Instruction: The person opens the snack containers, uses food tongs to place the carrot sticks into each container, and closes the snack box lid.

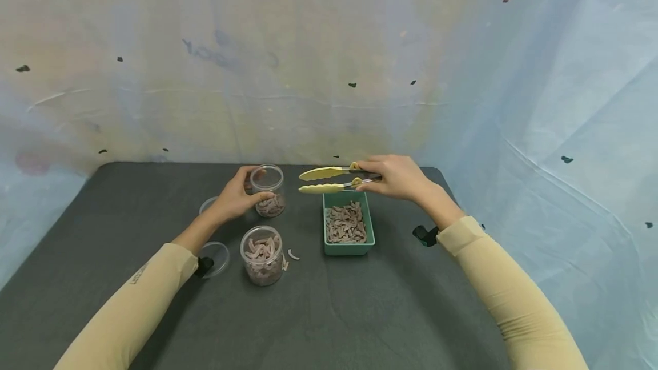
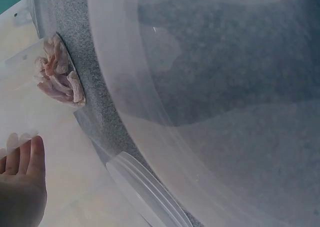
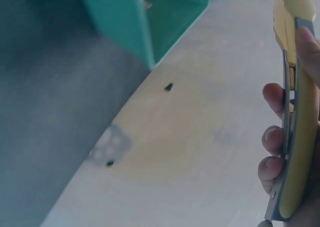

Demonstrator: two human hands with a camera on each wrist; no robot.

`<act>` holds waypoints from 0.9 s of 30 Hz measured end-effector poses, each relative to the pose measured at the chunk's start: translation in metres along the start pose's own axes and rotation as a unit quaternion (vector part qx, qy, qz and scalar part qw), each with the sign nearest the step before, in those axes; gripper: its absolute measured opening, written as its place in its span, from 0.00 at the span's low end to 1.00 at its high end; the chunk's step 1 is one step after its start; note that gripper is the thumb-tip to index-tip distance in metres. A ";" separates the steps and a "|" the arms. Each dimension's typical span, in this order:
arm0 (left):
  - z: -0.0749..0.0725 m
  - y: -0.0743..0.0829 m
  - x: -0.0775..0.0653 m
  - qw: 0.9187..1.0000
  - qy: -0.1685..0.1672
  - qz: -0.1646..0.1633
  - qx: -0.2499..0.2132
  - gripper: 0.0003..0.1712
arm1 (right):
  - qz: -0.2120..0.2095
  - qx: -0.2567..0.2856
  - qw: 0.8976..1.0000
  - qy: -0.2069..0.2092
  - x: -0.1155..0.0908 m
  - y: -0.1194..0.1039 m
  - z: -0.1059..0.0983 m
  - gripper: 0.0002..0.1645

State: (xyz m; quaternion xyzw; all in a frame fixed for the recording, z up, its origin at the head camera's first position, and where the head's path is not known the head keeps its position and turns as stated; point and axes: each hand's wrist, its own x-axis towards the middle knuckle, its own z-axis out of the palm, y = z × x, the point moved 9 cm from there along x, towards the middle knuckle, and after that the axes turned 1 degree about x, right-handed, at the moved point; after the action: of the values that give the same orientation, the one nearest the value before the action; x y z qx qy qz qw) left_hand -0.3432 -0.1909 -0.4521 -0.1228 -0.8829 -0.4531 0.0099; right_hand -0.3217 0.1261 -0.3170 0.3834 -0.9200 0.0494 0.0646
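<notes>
Reaching forward, both hands grasp: left hand [image 1: 237, 196] a clear jar [image 1: 273, 186], right hand [image 1: 394, 177] yellow tongs [image 1: 326, 173].

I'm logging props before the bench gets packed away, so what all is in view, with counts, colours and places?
tongs: 1, yellow and grey, in the right hand
tub: 1, green, right of the jars
farther jar: 1, clear, in the left hand
nearer jar: 1, clear, left of the tub
strips: too many to count, pinkish brown, in tub and jars, a few loose beside the nearer jar
lids: 2, clear, by the left forearm
table: 1, dark grey, underneath
sheeting: count unclear, pale mottled, behind
sleeves: 2, pale yellow, on the forearms
hands: 2, at farther jar and tongs
</notes>
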 end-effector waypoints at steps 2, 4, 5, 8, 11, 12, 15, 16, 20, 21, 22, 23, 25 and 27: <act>-0.001 -0.001 -0.001 1.000 -0.001 0.000 0.001 0.50 | -0.009 -0.007 1.000 -0.003 -0.008 0.002 -0.003 0.39; -0.001 -0.001 -0.002 1.000 -0.001 -0.002 0.002 0.50 | -0.017 -0.013 1.000 -0.010 -0.016 0.005 -0.006 0.39; -0.002 -0.001 -0.002 1.000 -0.002 -0.002 0.001 0.50 | -0.019 -0.017 1.000 -0.017 -0.019 0.006 -0.006 0.39; -0.002 -0.002 -0.003 1.000 -0.002 -0.002 0.002 0.50 | -0.019 -0.025 0.998 -0.049 -0.028 0.012 -0.006 0.40; -0.003 -0.002 -0.004 1.000 -0.002 -0.001 0.003 0.49 | -0.019 -0.032 0.996 -0.080 -0.034 0.016 -0.004 0.42; -0.003 -0.003 -0.004 1.000 0.000 0.000 0.004 0.49 | -0.019 -0.034 0.995 -0.089 -0.036 0.017 -0.004 0.43; -0.004 -0.002 -0.004 1.000 0.003 0.005 0.003 0.48 | -0.022 -0.045 0.993 -0.111 -0.039 0.019 0.000 0.45; -0.004 -0.002 -0.004 1.000 0.005 0.006 0.002 0.48 | -0.024 -0.048 0.992 -0.118 -0.039 0.020 0.002 0.46; -0.004 -0.002 -0.002 1.000 0.005 0.006 0.003 0.47 | -0.020 -0.055 0.987 -0.150 -0.040 0.020 0.013 0.49; -0.003 -0.002 -0.002 1.000 0.005 0.004 0.004 0.47 | -0.017 -0.055 0.986 -0.159 -0.039 0.020 0.016 0.50; -0.003 -0.002 -0.002 1.000 0.005 0.003 0.005 0.47 | -0.013 -0.055 0.984 -0.167 -0.039 0.020 0.019 0.51; -0.003 -0.002 -0.001 1.000 0.004 0.001 0.006 0.47 | -0.008 -0.054 0.983 -0.174 -0.039 0.020 0.022 0.52; -0.003 -0.002 -0.001 1.000 0.003 -0.001 0.007 0.48 | 0.002 -0.054 0.981 -0.187 -0.038 0.020 0.027 0.53; -0.003 -0.001 -0.001 1.000 0.002 -0.002 0.009 0.49 | 0.012 -0.054 0.978 -0.200 -0.036 0.020 0.032 0.54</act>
State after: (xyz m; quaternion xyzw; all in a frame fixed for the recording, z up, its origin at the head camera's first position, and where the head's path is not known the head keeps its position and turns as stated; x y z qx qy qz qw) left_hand -0.3425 -0.1939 -0.4514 -0.1206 -0.8869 -0.4457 0.0117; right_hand -0.3131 0.1607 -0.3552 0.3705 -0.9201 -0.0774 -0.1011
